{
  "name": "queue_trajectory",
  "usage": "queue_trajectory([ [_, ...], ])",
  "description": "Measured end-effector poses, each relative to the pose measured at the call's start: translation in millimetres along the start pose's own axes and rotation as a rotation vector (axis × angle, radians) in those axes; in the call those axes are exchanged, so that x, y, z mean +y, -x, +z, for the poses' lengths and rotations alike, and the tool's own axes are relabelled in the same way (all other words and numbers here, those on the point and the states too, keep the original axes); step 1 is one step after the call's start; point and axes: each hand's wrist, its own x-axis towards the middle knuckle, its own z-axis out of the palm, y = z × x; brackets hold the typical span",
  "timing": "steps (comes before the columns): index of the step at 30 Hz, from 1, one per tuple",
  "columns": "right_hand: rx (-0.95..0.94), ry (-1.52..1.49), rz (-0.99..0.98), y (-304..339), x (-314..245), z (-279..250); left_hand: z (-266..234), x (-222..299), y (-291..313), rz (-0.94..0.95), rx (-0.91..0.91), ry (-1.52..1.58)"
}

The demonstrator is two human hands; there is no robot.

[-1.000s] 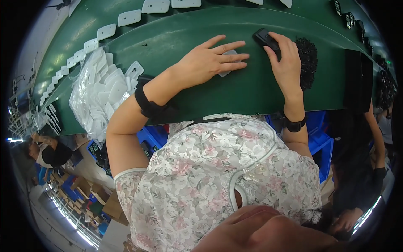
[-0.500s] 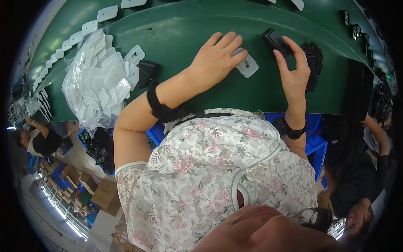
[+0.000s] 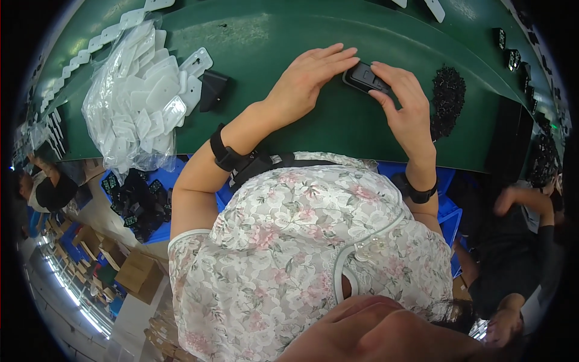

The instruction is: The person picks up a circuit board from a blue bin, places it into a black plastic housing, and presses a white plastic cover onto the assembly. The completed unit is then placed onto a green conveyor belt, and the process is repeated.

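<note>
My right hand (image 3: 407, 99) grips a small black rectangular housing (image 3: 365, 76) at its right end, thumb on the near side and fingers on the far side. The housing lies low over the green tabletop, in front of my chest. At its far left corner is my left hand (image 3: 310, 78), fingers stretched out and fingertips at the housing's edge. Whether the fingertips press on it I cannot tell. No white plate shows between my hands now; anything under the housing is hidden. To the right of my right hand lies a heap of tiny black parts (image 3: 447, 102).
On the left, white plates (image 3: 163, 93) spill from a clear plastic bag (image 3: 102, 127). Beside them sits a black block (image 3: 212, 90). More white plates (image 3: 108, 34) line the far left. Blue bins (image 3: 447, 211) stand below the table edge. A co-worker's arm (image 3: 531, 202) is at right.
My right hand has brought the black housing left and nearer, over where the white plate lay. My left hand has let go of that plate, which is out of sight.
</note>
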Motion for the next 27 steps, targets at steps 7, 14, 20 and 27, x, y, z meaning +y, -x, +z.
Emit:
queue_trajectory([
  [7,-0.050,0.024,-0.013,-2.1,-0.2,6.1,0.5,-3.0,6.1,0.048,-0.107,-0.179],
  [14,0.030,0.173,-0.053,2.5,-5.5,17.1,5.4,11.9,9.5,0.066,-0.074,-0.361],
  [20,0.039,0.213,-0.022,5.2,-5.2,20.2,16.2,17.5,5.8,0.203,-0.044,-0.633],
  [27,-0.117,-0.446,0.382,-19.6,19.3,2.1,27.8,7.6,-18.2,0.205,0.031,-0.739],
])
